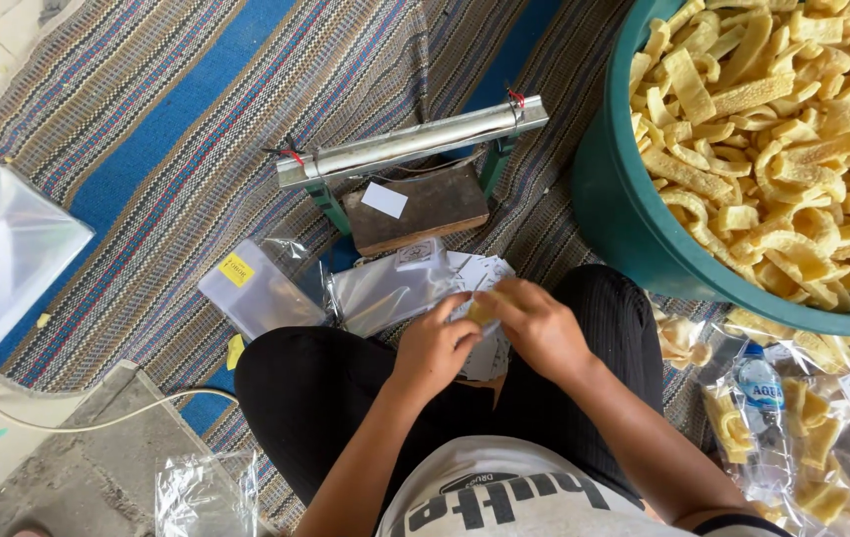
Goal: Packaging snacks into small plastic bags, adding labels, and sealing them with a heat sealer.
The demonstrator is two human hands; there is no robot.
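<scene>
Both hands meet at the centre of the frame over the person's lap. The left hand (435, 343) and right hand (542, 326) pinch a small stack of white paper labels (484, 298) between closed fingers. Just above lie clear plastic bags (385, 288) on the striped mat (196, 119). A teal basin (624, 219) of yellow chips (783, 129) fills the upper right.

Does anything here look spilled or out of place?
A few yellow chips lie loose on the striped mat beside the green tub, outside any bag. A stray yellow bit sits near the person's knee. Otherwise nothing stands out.
</scene>
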